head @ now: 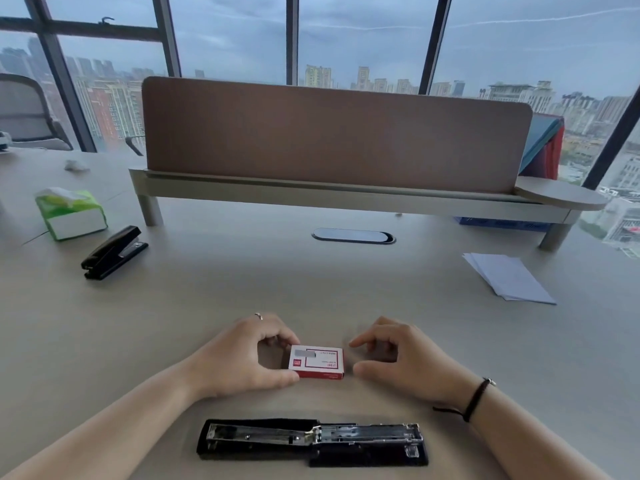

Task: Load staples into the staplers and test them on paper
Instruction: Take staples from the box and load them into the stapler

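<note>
A small red and white staple box lies flat on the desk in front of me. My left hand pinches its left end between thumb and fingers. My right hand hovers just right of the box, fingers curled and apart, not touching it. Near the desk's front edge a black stapler lies swung fully open, its metal staple channel facing up. A second black stapler sits closed at the left. A few white paper sheets lie at the right.
A green tissue pack stands at the far left. A brown divider panel on a raised shelf spans the back of the desk, with an oval cable port in front of it. A crumpled tissue lies further back left.
</note>
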`<state>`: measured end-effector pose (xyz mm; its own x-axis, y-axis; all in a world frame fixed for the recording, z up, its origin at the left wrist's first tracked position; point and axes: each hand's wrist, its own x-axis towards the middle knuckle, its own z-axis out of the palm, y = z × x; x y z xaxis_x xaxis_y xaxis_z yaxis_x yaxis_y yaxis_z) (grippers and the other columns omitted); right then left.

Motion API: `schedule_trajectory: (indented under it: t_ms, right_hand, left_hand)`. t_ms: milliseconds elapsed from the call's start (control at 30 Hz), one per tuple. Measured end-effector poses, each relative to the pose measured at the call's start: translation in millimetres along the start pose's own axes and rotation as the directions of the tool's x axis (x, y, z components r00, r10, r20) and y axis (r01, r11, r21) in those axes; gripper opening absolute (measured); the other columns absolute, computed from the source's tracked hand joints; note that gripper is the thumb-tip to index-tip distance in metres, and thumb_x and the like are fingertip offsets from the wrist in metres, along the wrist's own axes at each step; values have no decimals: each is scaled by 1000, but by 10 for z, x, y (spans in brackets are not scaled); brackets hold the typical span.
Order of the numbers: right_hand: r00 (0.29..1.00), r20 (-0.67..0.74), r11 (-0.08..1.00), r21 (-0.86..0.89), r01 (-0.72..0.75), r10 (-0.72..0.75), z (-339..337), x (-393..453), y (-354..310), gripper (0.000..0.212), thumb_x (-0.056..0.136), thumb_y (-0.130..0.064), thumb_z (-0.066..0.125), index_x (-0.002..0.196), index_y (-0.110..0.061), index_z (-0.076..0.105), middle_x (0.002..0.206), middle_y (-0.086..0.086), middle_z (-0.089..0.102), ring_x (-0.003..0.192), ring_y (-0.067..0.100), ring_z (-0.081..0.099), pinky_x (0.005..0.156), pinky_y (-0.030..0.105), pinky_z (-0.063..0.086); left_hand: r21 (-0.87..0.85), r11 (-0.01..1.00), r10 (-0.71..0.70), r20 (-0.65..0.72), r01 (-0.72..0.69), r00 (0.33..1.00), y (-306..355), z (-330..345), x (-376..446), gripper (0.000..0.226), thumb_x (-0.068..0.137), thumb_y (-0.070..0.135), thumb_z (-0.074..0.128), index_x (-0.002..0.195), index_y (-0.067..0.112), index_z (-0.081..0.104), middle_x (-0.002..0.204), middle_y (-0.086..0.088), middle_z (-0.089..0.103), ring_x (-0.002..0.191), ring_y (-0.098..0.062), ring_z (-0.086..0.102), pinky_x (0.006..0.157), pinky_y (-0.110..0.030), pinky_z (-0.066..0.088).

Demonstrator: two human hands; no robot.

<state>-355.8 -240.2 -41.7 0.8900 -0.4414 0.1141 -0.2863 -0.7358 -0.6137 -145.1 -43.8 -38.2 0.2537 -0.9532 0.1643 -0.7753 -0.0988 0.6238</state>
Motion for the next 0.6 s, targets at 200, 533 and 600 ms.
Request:
schedule_trajectory:
  t_ms: [200, 533, 600]
  right_hand:
    - [998, -53, 999, -40, -30, 28, 42, 36, -42, 32, 69, -58, 73, 92, -35, 73, 80, -12, 62, 72, -3, 55, 65, 16, 41]
    - [998, -62, 996, -89, -1, -5, 83, 58, -67, 34, 72, -61, 71, 96, -37, 73, 80, -13, 60, 73, 4, 55, 66, 16, 39]
    - [1000, -10, 999, -35, 7, -7, 50, 40, -44, 28, 75, -51, 71, 100, -38, 73, 84, -13, 60, 74, 7, 57, 69, 23, 46]
  left_hand:
    - [19, 1000, 11, 1, -11, 1000, 2, 15, 19, 31, 68, 46, 81, 95, 37, 70, 94, 16, 68, 92, -6, 61, 84, -22, 48]
    - [-11, 1000, 26, 9, -25, 1000, 14, 39, 41, 33, 70, 49, 80, 99, 36, 72, 96, 18, 67, 95, -5, 63, 89, -32, 51]
    - [-10, 1000, 16, 3, -16, 1000, 2, 29, 35, 36, 68, 52, 81, 100, 38, 72, 96, 18, 67, 95, -5, 62, 89, -30, 51]
